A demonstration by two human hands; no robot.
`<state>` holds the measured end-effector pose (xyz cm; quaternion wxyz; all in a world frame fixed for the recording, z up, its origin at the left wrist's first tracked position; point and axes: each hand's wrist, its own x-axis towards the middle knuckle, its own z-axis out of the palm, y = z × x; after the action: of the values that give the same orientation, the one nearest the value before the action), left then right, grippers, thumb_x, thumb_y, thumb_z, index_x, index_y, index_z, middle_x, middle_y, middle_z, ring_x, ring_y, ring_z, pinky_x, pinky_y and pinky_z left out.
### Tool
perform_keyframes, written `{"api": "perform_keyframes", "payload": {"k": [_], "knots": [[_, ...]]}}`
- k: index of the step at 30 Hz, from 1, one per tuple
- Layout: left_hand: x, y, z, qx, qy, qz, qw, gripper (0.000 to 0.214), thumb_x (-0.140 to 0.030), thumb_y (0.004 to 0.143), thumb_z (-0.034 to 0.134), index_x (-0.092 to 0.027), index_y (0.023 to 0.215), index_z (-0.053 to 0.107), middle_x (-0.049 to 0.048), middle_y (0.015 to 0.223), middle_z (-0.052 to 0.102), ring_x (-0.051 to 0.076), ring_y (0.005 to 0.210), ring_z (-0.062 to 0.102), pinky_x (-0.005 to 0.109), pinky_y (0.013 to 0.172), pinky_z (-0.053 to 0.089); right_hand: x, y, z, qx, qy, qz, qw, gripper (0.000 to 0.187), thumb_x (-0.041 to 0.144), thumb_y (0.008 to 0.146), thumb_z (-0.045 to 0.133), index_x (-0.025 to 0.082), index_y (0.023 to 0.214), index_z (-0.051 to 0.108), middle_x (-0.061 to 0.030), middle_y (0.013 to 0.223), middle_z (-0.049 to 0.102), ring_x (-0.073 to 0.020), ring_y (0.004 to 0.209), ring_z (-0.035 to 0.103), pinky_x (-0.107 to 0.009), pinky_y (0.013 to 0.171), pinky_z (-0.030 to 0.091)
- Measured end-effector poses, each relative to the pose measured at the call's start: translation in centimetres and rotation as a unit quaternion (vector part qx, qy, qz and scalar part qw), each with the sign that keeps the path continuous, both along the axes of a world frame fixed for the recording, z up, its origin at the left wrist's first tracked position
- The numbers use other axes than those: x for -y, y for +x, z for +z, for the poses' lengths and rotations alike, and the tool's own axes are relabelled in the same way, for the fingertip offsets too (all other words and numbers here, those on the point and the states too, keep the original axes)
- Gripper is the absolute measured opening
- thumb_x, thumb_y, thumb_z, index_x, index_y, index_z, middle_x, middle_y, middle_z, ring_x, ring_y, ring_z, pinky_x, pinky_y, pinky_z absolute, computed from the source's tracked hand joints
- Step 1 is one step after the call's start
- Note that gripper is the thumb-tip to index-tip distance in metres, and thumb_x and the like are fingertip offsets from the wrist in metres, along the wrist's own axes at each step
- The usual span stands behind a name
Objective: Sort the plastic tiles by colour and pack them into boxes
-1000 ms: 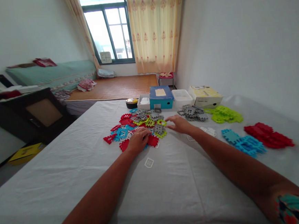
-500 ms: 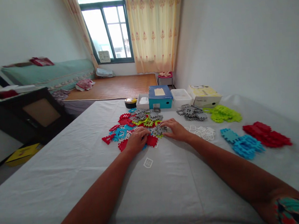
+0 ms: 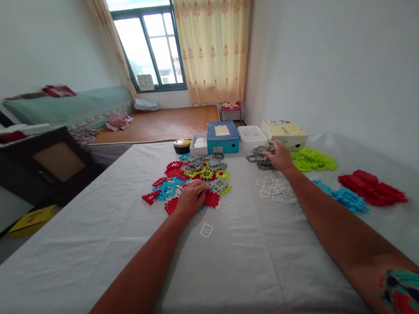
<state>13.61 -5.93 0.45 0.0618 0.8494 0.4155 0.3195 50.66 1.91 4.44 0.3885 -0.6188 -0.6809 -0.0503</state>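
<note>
Since half a second ago, the right hand (image 3: 280,156) has been carried off the mixed heap (image 3: 203,169) to the grey pile (image 3: 256,157), farther back on the right. Nearest, a lone white piece (image 3: 206,230) is left on the white cloth (image 3: 240,270). Beyond it, the left hand (image 3: 192,197) is laid palm-down on the mixed heap's near edge, fingers loosely curled, seemingly to steady it; no grasp can be made out. White pieces (image 3: 273,188), a blue pile (image 3: 345,198), a red pile (image 3: 371,188) and a green pile (image 3: 313,159) are kept apart by colour. The right hand's fingers are lowered onto the grey pile; whether a piece is pinched cannot be told. A blue box (image 3: 223,137) is set behind.
</note>
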Motion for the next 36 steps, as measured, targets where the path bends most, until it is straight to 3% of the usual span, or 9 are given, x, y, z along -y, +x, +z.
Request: {"api": "perform_keyframes", "payload": {"k": [3,7,9,14,18,23,31,34,36], "knots": [[0.0,0.0,0.0,-0.001,0.001,0.004,1.000,0.026,-0.015,0.086,0.048,-0.022,0.097,0.071,0.0047,0.102,0.070,0.019,0.098,0.063,0.035,0.093,0.049,0.6,-1.9,-0.6,-0.001,-0.032,0.041,0.999,0.038,0.026,0.082,0.061,0.018,0.119,0.060,-0.0104,0.109,0.067,-0.0214,0.087,0.065,-0.035,0.082,0.052],[0.0,0.0,0.0,0.002,0.002,-0.001,1.000,0.026,-0.014,0.086,0.047,-0.021,0.096,0.071,0.0053,0.101,0.070,0.019,0.097,0.063,0.035,0.092,0.049,2.4,-7.2,-2.4,0.032,-0.114,0.213,0.970,0.026,0.027,0.085,0.062,0.020,0.109,0.065,-0.0066,0.102,0.071,-0.0178,0.083,0.066,-0.033,0.081,0.051],[0.0,-0.1,0.0,-0.001,0.004,-0.004,1.000,0.027,-0.014,0.086,0.047,-0.021,0.097,0.070,0.0052,0.101,0.070,0.019,0.097,0.063,0.035,0.092,0.049,3.6,-10.1,-3.3,0.059,-0.119,0.272,0.953,0.029,0.033,0.085,0.063,0.020,0.110,0.066,-0.0079,0.105,0.070,-0.0194,0.090,0.065,-0.035,0.085,0.050],[0.1,-0.2,-0.1,-0.015,0.006,-0.004,1.000,0.026,-0.013,0.086,0.048,-0.021,0.098,0.070,0.0054,0.101,0.070,0.019,0.097,0.062,0.034,0.090,0.049,5.8,-14.3,-4.3,0.096,-0.085,0.265,0.956,0.040,0.040,0.079,0.071,0.019,0.112,0.064,-0.0117,0.118,0.064,-0.0242,0.111,0.055,-0.039,0.095,0.044],[0.1,-0.2,-0.2,-0.016,0.006,-0.004,1.000,0.027,-0.013,0.086,0.048,-0.020,0.099,0.070,0.0054,0.102,0.070,0.019,0.097,0.062,0.033,0.091,0.049,6.0,-14.3,-3.9,0.079,-0.090,0.292,0.949,0.030,0.026,0.077,0.071,0.020,0.107,0.066,-0.0091,0.111,0.067,-0.0232,0.106,0.058,-0.039,0.096,0.043],[0.2,-0.1,0.0,-0.012,-0.001,-0.007,1.000,0.027,-0.012,0.084,0.048,-0.020,0.097,0.071,0.0058,0.102,0.070,0.019,0.097,0.063,0.033,0.090,0.049,5.7,-13.5,-3.8,0.048,-0.116,0.317,0.940,0.042,0.017,0.070,0.072,0.017,0.111,0.065,-0.0100,0.112,0.068,-0.0228,0.104,0.061,-0.038,0.096,0.044],[0.2,-0.2,0.2,-0.016,0.001,-0.008,1.000,0.027,-0.013,0.084,0.048,-0.022,0.097,0.071,0.0049,0.101,0.070,0.019,0.097,0.063,0.034,0.091,0.049,5.4,-12.8,-4.0,0.017,-0.149,0.297,0.943,0.041,0.023,0.065,0.078,0.020,0.105,0.068,-0.0060,0.105,0.070,-0.0230,0.100,0.062,-0.038,0.091,0.047],[0.2,-0.1,0.2,-0.016,-0.001,-0.007,1.000,0.027,-0.014,0.085,0.048,-0.022,0.096,0.071,0.0047,0.101,0.070,0.019,0.096,0.063,0.034,0.090,0.049,4.4,-11.0,-3.2,-0.017,-0.165,0.299,0.940,0.041,0.025,0.067,0.078,0.020,0.106,0.067,-0.0050,0.105,0.069,-0.0186,0.088,0.065,-0.034,0.084,0.051],[0.2,-0.2,0.2,-0.013,-0.003,-0.008,1.000,0.027,-0.014,0.086,0.047,-0.022,0.096,0.071,0.0048,0.101,0.070,0.019,0.096,0.063,0.033,0.090,0.049,3.4,-9.0,-2.5,-0.052,-0.160,0.260,0.951,0.037,0.028,0.071,0.074,0.019,0.106,0.066,-0.0049,0.103,0.069,-0.0151,0.075,0.065,-0.031,0.076,0.053]]}}
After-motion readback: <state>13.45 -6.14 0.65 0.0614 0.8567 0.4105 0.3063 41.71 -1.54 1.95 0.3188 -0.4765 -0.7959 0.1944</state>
